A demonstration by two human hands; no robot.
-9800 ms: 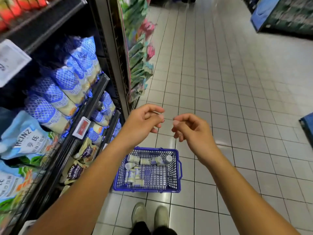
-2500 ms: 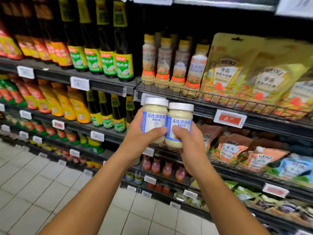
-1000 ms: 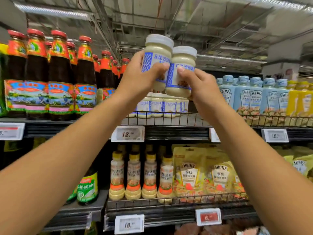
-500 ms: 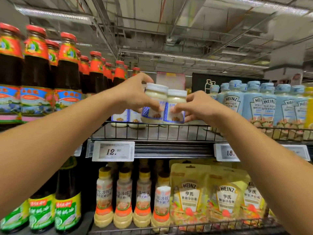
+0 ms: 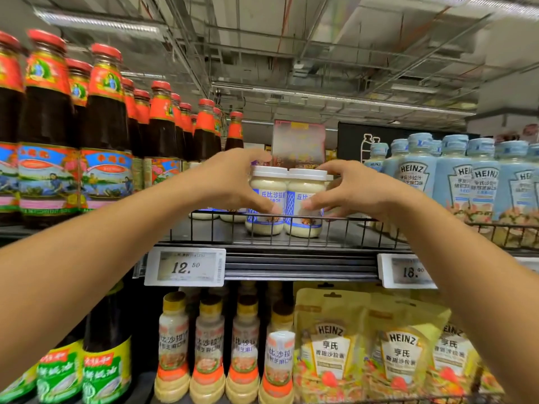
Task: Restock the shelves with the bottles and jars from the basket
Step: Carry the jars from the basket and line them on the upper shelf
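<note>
Setting two jars down side by side on the top shelf [image 5: 224, 230] looks like the step in hand. The left jar [image 5: 267, 196] and right jar [image 5: 304, 199] stand upright and touching each other, just behind the wire rail [image 5: 291, 217], with their bases apparently on the shelf floor. The left hand [image 5: 230, 185] has its thumb pressed on the left jar's label while its fingers [image 5: 256, 156] arch over the lid toward the back. The right hand [image 5: 361, 191] mirrors it, thumb on the right jar's label and fingers [image 5: 332, 167] curled round the far side, so each hand grips one jar. More of the same jars [image 5: 204, 214] sit further back to the left. The basket is out of view.

Risks from here, as I judge them:
- Letting go before both bases sit flat could tip a jar against the rail or over it.
- Drawing the hands back with the fingers hooked behind the lids could drag the jars forward.
- The tall sauce bottles [image 5: 105, 126] on the left and the pale blue bottles [image 5: 417, 173] on the right stand near the wrists, and a wide sideways pull could knock one.
- Pushing the pair back hard could topple the jars behind.
</note>
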